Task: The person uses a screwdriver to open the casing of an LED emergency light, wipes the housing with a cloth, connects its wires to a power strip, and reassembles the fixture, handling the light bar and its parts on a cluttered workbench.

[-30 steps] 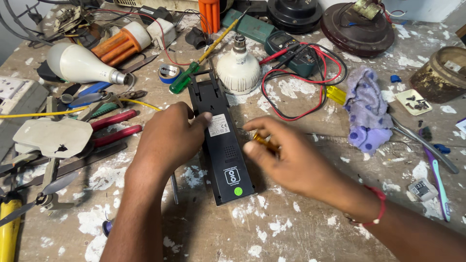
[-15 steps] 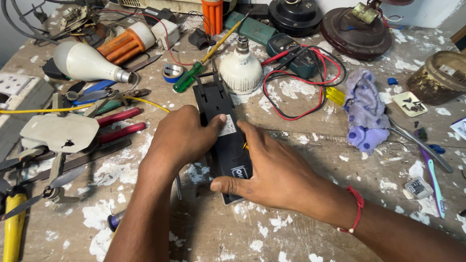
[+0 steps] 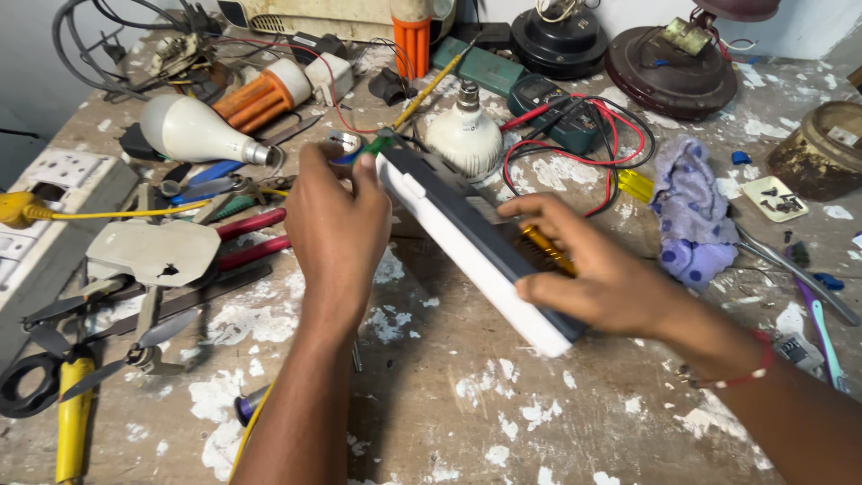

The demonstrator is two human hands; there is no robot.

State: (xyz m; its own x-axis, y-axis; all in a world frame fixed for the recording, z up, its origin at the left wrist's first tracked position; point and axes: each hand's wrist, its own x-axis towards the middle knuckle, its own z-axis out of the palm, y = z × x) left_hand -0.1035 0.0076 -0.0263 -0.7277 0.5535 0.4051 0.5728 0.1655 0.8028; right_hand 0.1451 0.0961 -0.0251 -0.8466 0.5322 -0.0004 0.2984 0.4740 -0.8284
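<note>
Seen from above the paint-spattered counter [image 3: 467,395], a person lifts a long black-and-white device [image 3: 476,247] on edge, tilted over the counter's middle. The left hand [image 3: 337,224] wraps its far end in a firm grip; the right hand [image 3: 597,269] clasps the near end, a yellow-handled tool [image 3: 548,250] tucked beneath the fingers. At right, a small pale tray [image 3: 774,198] holds dark screws beside a round rusty tin [image 3: 822,148], its contents impossible to make out. A purple cloth [image 3: 691,211] lies nearby.

Both hands, left hand [image 3: 337,220] & right hand [image 3: 600,269], hold a long black-and-white casing [image 3: 471,242] tilted (white side showing) above the paint-spattered worktop [image 3: 503,404].
</note>
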